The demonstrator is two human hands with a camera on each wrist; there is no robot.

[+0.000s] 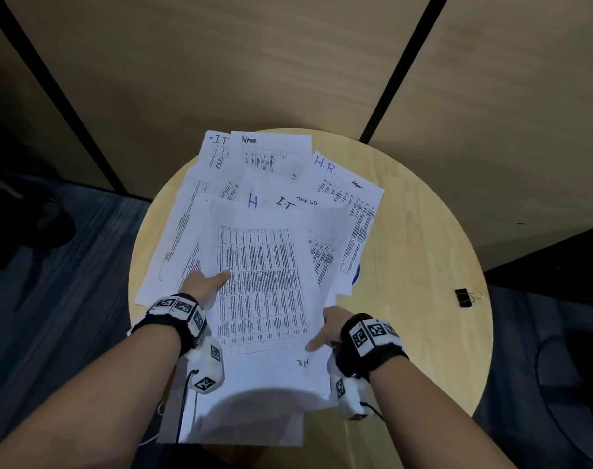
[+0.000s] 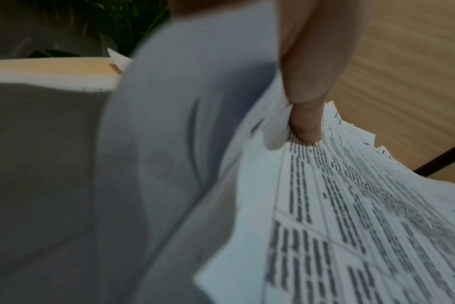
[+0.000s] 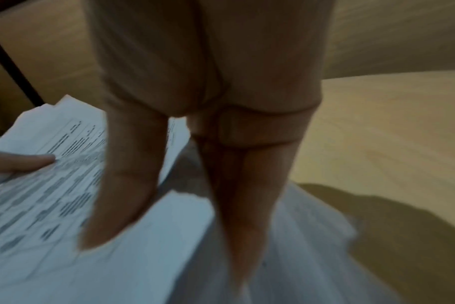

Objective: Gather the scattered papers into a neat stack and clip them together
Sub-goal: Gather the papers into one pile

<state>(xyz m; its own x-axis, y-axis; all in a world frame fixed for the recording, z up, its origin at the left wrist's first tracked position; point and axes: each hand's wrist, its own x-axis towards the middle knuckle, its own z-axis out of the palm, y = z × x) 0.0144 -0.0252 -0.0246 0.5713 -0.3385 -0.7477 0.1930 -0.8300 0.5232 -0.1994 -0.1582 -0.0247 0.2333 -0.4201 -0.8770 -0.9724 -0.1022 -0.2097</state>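
Observation:
Several printed sheets [image 1: 264,289] lie fanned and overlapping on a round wooden table [image 1: 416,252]; some carry hand-written labels such as "Admin", "H.R." and "I.T". My left hand [image 1: 207,286] holds the left edge of the top bundle [image 2: 351,205], thumb [image 2: 305,127] pressed on the printed face. My right hand [image 1: 328,330] grips the right edge, thumb [image 3: 122,185] on top of the sheet [image 3: 39,195], fingers under it. A black binder clip [image 1: 464,297] lies alone near the table's right edge, well clear of both hands.
Wood-panelled walls [image 1: 220,62] with black dividing strips stand right behind the table. Dark carpet [image 1: 51,248] surrounds it. Some sheets overhang the table's near edge [image 1: 241,424]. Bare tabletop shows to the right of the papers.

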